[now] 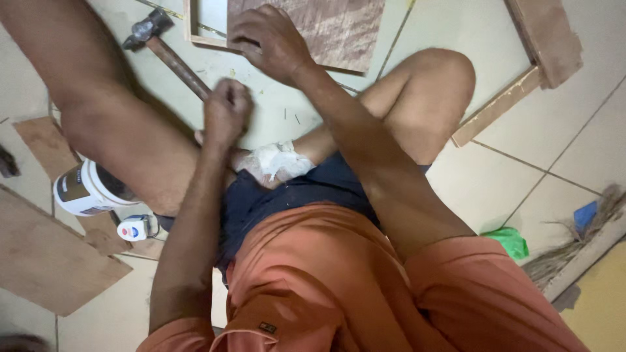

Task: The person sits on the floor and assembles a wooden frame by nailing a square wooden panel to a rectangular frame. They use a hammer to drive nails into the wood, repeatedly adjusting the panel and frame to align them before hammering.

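Head view shows the left hand [226,112] curled tight round the brown wooden handle of a hammer with a dark metal head [149,29]. Its head lies on the floor, up and left of that hand. The hammer looks heavy and stiff. The right hand [268,40] presses spread fingers on a flat brown wooden board [339,29].

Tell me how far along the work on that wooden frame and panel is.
Done: the wooden frame already sits around the brown panel on the tiled floor. In hand: the left hand has its grip shut on the hammer, while the right hand presses the panel's edge. Left: a second frame piece lies loose at right, unattached.
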